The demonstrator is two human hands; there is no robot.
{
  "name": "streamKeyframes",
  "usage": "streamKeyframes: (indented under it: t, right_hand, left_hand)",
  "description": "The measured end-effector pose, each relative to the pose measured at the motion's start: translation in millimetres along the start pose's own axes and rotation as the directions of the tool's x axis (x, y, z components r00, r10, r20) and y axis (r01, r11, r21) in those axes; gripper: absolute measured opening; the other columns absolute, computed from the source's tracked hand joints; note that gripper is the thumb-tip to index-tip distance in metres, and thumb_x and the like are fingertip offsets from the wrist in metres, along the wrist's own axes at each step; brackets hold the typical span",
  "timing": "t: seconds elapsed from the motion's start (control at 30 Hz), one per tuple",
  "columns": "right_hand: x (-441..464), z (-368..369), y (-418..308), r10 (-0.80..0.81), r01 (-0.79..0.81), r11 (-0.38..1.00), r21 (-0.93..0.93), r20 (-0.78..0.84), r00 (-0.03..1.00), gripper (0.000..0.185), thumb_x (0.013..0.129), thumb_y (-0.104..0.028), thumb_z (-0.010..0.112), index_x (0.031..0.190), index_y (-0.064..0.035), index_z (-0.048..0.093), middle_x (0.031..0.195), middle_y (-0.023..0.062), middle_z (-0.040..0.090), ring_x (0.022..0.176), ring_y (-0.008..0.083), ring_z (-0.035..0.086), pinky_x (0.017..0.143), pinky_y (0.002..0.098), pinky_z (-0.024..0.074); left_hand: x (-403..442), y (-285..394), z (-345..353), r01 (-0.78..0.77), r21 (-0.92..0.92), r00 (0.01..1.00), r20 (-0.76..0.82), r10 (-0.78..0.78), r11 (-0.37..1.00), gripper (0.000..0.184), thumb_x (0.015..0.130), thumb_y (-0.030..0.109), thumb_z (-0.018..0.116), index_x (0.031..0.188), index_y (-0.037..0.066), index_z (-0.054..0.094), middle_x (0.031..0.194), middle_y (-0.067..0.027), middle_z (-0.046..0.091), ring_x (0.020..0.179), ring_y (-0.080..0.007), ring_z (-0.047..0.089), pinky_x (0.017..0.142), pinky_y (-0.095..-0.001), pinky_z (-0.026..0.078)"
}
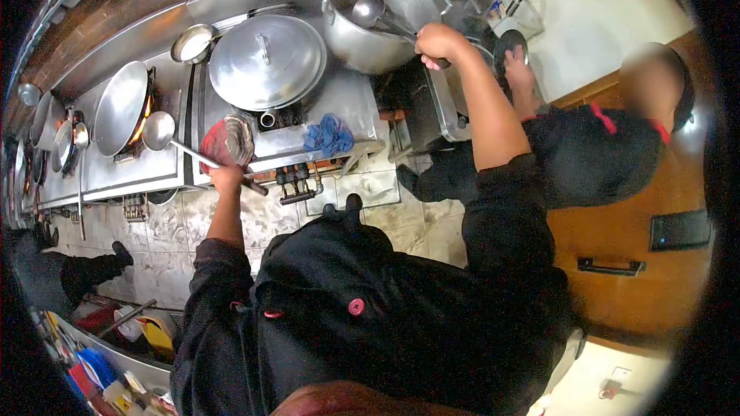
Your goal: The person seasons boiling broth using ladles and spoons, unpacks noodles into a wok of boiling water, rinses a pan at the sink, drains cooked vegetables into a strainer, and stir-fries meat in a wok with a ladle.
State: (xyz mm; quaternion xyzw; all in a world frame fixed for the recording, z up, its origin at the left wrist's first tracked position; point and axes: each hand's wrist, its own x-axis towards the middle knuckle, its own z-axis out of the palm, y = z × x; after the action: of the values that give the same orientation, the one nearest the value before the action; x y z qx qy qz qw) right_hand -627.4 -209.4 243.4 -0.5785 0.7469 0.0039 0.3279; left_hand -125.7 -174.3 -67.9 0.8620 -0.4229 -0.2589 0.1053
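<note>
Right hand (441, 44) grips a ladle (369, 11), seemingly over the stockpot (366, 50); left hand (227, 178) grips a second ladle (159, 131) beside the red cloth (225, 141).

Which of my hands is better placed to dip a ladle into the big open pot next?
Probably your right hand: it holds the upper ladle at the mouth of the open pot. Your left hand holds the lower ladle near a wok, farther away.
</note>
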Motion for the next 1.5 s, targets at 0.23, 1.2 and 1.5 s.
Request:
streamKeyframes:
  t: [0.23, 1.2, 1.5]
  right_hand:
    - [11.0, 3.2, -5.2, 0.044, -0.065, 0.961, 0.27, 0.082, 0.996, 0.011, 0.079, -0.005, 0.05, 0.071, 0.0028, 0.051, 0.06, 0.0137, 0.054, 0.044, 0.0195, 0.052, 0.036, 0.0325, 0.0409]
    - [-100.8, -77.1, 4.2, 0.119, -0.056, 0.542, 0.838, -0.011, 0.993, 0.041, 0.079, -0.011, 0.057, 0.116, -0.0019, 0.044, 0.068, 0.0092, 0.058, 0.038, 0.0108, 0.044, 0.028, 0.0217, 0.0302]
    - [-173.3, -114.1, -137.6, -0.043, 0.12, 0.753, 0.647, -0.134, 0.99, 0.039, 0.081, -0.016, 0.054, 0.116, -0.0015, 0.047, 0.066, 0.0087, 0.057, 0.032, 0.0083, 0.041, 0.025, 0.0201, 0.0312]
  left_hand:
    - [-63.6, -36.2, -61.8, -0.06, -0.024, 0.988, -0.147, 0.056, 0.998, 0.05, 0.07, 0.014, 0.056, 0.118, 0.001, 0.046, 0.111, -0.0233, 0.054, 0.105, -0.0361, 0.052, 0.09, -0.0429, 0.041]
    - [-18.8, -102.0, -83.9, -0.548, 0.108, 0.744, -0.391, 0.542, 0.83, 0.059, 0.071, 0.014, 0.062, 0.125, 0.003, 0.04, 0.12, -0.0231, 0.044, 0.103, -0.0361, 0.052, 0.086, -0.0424, 0.043]
    - [-6.4, -207.9, -117.7, -0.405, -0.028, 0.881, -0.28, 0.382, 0.914, 0.056, 0.073, 0.012, 0.061, 0.125, 0.003, 0.041, 0.113, -0.02, 0.048, 0.093, -0.0333, 0.055, 0.08, -0.0417, 0.045]
